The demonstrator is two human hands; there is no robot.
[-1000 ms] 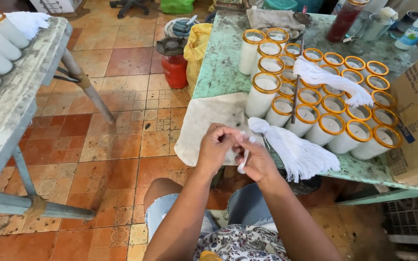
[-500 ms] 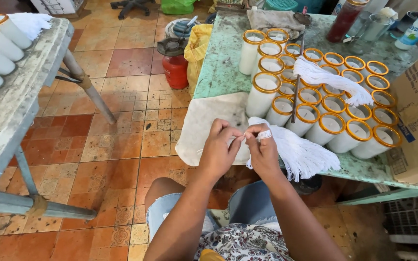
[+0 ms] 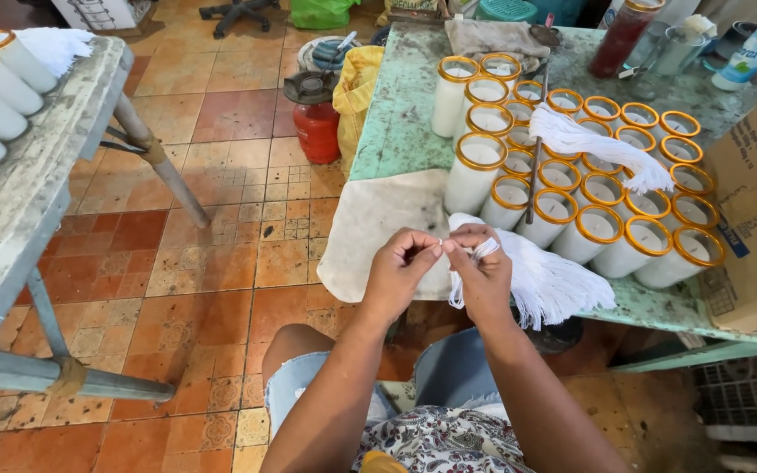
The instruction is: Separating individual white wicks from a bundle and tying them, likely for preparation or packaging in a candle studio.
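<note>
While the left hand (image 3: pixel 402 271) pinched one end of a thin white string (image 3: pixel 442 248), its fingertips were closed on it, and the short strand ran roughly level across to the right hand (image 3: pixel 482 276), which was likewise clamped on it and on a bundle of white strings (image 3: pixel 543 285). That bundle's long axis trailed rightward and down from the right hand, loose ends fanning over the desk (image 3: pixel 400 118) edge. Beyond the hands stood glass jars (image 3: pixel 602 223) with gold rims, each filled with white wax. Farther right, a second string bundle (image 3: pixel 602 149) lay across the jar tops.
</note>
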